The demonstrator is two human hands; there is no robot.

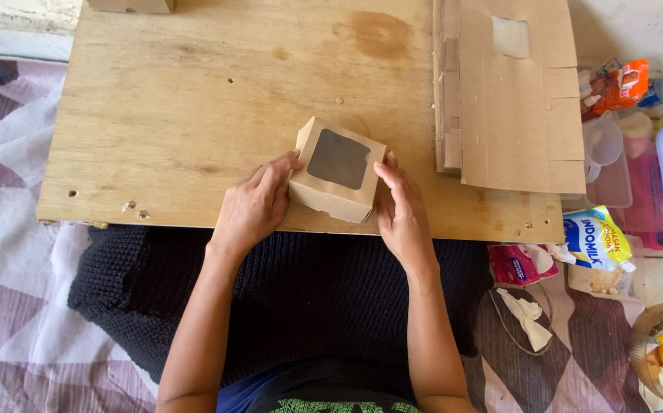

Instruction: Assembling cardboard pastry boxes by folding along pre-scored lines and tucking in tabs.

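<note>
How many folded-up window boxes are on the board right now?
1. The folded window box sits at the near edge of the plywood board, between the left hand and right hand. The flat cardboard stack on the right may hide others.

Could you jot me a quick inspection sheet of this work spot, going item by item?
Surface: plywood board, stained, small holes near its front edge.
Job's things: small brown windowed box, closed, flat on the board.
Clutter: stack of flat box blanks on the right; food packets and plastic tubs beside the board.
Grippers: left hand and right hand press the box's sides.
Cables: nothing seen.
Surroundings: patterned cloth, black knitted fabric.
</note>
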